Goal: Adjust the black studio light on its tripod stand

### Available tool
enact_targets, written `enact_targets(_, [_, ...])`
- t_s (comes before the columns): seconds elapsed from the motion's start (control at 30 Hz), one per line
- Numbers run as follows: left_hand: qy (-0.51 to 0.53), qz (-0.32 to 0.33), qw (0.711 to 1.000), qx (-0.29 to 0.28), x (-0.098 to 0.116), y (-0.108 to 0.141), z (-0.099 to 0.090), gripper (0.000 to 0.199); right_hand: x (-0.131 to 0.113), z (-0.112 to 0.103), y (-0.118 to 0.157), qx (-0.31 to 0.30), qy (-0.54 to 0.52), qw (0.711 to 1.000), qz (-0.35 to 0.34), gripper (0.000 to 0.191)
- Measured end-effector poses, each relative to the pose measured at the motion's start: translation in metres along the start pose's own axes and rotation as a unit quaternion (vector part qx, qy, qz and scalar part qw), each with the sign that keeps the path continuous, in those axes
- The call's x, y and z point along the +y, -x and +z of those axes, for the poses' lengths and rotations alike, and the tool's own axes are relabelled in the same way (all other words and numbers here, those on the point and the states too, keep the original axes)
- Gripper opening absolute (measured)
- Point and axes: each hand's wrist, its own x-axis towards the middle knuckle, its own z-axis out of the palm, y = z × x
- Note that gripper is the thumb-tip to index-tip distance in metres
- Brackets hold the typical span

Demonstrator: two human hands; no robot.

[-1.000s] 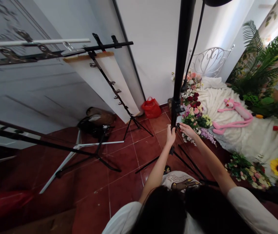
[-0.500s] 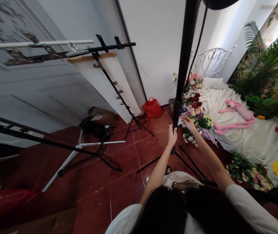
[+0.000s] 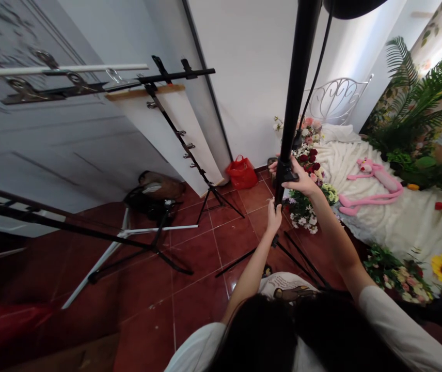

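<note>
Black metal pole (image 3: 297, 88) stands tall in the middle and leans a little. The right hand (image 3: 302, 180) wraps around a black clamp (image 3: 287, 173) on the pole, and its fingers (image 3: 273, 166) come around the far side, so it holds on tight. The left hand (image 3: 274, 218) is right under the pole's low end, with its fingers up and close together. It touches the pole, but you cannot tell if it grips. Bright flowers (image 3: 302, 212) lie just past the hands. A pink toy panther (image 3: 372, 188) lies on a white fluffy blanket (image 3: 360, 165) on the right. A red bag (image 3: 241, 173) sits on the red tile floor (image 3: 205, 310) on the left.
</note>
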Motion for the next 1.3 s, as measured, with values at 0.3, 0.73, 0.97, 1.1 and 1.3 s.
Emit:
enact_targets(0.3, [-0.008,0.003,1.0,-0.016,-0.001,-0.002,-0.003,0.056,0.001,0.032,-0.015,0.18,0.082,0.98,0.039,0.049])
enact_targets(0.73, [-0.011,-0.001,0.998,-0.061,0.011,0.003,-0.011,0.062,0.079,0.055,0.038,0.195,0.092,0.969,0.12,0.043])
enact_targets(0.97, [-0.023,0.009,0.998,-0.066,0.008,0.005,-0.013,0.05,0.09,0.064,0.045,0.207,0.06,0.97,0.11,0.048])
enact_targets(1.1, [-0.025,0.009,0.997,-0.07,0.008,0.006,-0.014,0.052,0.085,0.062,0.043,0.202,0.049,0.972,0.108,0.049])
enact_targets(1.3, [-0.027,0.007,0.997,-0.068,0.006,0.005,-0.012,0.058,0.087,0.065,0.045,0.186,0.05,0.971,0.143,0.05])
